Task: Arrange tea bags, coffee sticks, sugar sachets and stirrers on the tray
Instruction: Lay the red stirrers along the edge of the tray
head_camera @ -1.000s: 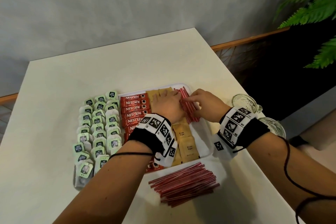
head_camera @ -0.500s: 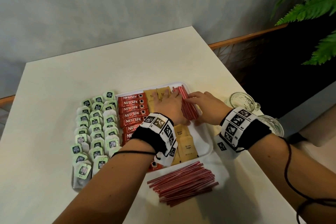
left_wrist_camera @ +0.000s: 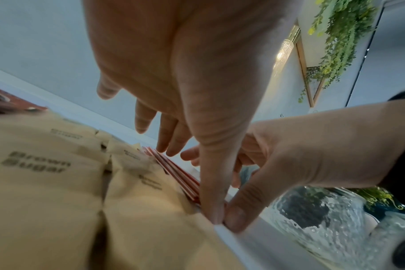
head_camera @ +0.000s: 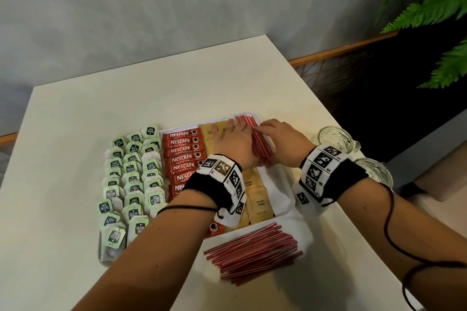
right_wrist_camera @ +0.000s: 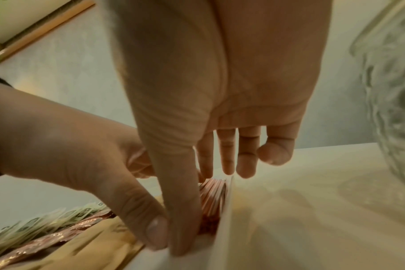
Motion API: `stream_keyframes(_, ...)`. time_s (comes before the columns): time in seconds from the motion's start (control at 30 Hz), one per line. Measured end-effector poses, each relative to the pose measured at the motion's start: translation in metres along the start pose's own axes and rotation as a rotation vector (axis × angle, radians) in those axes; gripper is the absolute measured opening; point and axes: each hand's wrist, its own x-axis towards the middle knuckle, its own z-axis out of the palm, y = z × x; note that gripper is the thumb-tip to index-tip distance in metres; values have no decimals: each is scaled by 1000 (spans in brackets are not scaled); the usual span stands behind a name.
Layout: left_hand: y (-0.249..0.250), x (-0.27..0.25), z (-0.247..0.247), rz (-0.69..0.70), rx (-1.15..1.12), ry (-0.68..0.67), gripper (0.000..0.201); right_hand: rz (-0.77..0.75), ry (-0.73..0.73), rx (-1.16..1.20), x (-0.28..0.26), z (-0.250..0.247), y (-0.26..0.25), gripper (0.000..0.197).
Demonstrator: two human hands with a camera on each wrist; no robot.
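I have both hands on the stirrers (head_camera: 255, 139) at the tray's (head_camera: 280, 184) far right corner, long axis running away from me along the rim. My left hand (head_camera: 233, 145) lies flat with straight fingers against the bundle's left side; my right hand (head_camera: 280, 140) closes in from the right, thumb beside the left thumb at the near end. A spare stirrer pile (head_camera: 252, 250) waits on the tabletop (head_camera: 75, 134), nearer me.
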Motion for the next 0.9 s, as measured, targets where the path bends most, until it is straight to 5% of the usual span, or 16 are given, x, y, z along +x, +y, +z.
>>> stream_keyframes(0.13,-1,0,0,-1,0,69,102,24,35,40,1,1,3,95)
stream_keyframes(0.33,1,-1,2,-5,4,18,115,44,-20,17,-3,1,9,103)
stream_keyframes(0.57,2,2,6,-33,-34,54,105,51,32,73,2,5,10,87)
stream_keyframes(0.9,-1,0,3,-33,-27,51,108,104,24,101,3,5,10,92)
